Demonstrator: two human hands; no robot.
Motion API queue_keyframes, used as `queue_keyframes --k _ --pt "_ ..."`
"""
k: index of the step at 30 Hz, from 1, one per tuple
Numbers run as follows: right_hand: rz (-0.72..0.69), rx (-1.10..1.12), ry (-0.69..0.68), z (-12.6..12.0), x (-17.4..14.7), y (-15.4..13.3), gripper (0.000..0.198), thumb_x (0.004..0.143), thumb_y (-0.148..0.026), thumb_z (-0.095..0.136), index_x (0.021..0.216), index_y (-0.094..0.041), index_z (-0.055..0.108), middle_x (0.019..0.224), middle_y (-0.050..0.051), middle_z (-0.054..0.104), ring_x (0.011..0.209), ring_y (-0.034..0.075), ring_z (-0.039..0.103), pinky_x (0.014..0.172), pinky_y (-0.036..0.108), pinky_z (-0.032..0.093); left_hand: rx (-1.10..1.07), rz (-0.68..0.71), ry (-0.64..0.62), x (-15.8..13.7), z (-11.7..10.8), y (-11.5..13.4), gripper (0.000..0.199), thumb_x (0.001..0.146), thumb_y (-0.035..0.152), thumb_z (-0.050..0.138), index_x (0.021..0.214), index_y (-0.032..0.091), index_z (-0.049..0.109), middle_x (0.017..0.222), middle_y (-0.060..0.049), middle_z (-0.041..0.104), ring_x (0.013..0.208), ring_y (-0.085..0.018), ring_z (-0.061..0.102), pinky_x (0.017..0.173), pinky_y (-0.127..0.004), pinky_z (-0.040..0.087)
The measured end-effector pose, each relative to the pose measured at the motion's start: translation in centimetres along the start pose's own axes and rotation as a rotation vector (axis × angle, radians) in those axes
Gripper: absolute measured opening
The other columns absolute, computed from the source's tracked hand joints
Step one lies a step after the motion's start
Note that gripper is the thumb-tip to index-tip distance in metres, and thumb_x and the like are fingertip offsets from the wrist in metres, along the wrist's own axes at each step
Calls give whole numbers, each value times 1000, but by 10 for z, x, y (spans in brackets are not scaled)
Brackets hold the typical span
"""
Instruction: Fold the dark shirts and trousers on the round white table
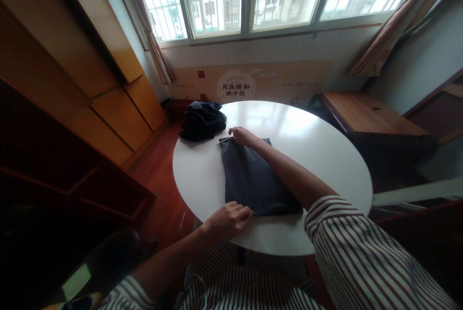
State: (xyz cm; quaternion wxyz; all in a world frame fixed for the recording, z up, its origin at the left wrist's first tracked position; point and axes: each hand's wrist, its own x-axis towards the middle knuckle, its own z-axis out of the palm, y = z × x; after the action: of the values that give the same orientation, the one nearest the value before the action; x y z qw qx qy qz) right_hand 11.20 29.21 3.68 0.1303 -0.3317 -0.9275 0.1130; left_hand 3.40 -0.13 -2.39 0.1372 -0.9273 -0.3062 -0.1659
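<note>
A dark grey garment [253,180] lies on the white round table [325,165], flattened into a shape that narrows toward its far end. It looks like folded shorts or trousers; I cannot tell which. My left hand [229,218] is closed at the garment's near left corner, knuckles up, with the fingertips hidden. Across the cloth reaches my right arm, and my right hand [244,136] has its fingers bent over the far edge, where a thin pale line shows. Its grip on the cloth there is partly hidden.
A crumpled black piece of clothing [204,119] sits at the table's far left edge. To the right stands a wooden desk [376,112]. Tall wooden cabinets [119,112] line the left, and windows [249,1] with curtains span the back wall.
</note>
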Motion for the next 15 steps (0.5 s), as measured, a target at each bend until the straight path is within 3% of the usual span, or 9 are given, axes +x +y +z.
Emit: queue_keyframes --k 3,5,8,11,15 --pt "47 -1 76 -14 -26 9 23 91 -22 60 111 -13 69 104 12 69 94 21 63 84 29 46 -189 -113 -4 3 -12 -16 24 101 30 48 97 15 67 80 -3 62 68 -13 61 63 -27 47" --pt "136 -11 148 -23 -49 24 22 93 -25 58 106 -12 70 103 14 69 93 23 64 84 31 46 -308 -280 38 7 -19 -41 29 102 33 46 95 18 70 83 -4 64 69 -12 61 65 -25 48" --pt "396 7 216 -32 -87 50 25 88 -32 64 100 -11 71 92 15 71 87 25 66 81 34 48 -370 -574 163 19 -18 -101 30 100 30 47 90 17 72 82 -5 66 70 -14 62 70 -26 50" --pt "604 135 210 -28 -117 67 38 81 -45 73 95 -9 72 85 14 73 79 25 67 72 32 50 -338 -757 270 40 -2 -169 24 96 27 52 92 15 73 89 -9 70 78 -18 65 79 -30 52" --pt "597 310 234 -12 -134 70 39 74 -50 77 82 -12 71 78 10 72 72 21 67 64 28 48 -401 -864 262 71 24 -227 22 90 28 60 97 13 74 100 -13 73 87 -22 68 84 -32 52"
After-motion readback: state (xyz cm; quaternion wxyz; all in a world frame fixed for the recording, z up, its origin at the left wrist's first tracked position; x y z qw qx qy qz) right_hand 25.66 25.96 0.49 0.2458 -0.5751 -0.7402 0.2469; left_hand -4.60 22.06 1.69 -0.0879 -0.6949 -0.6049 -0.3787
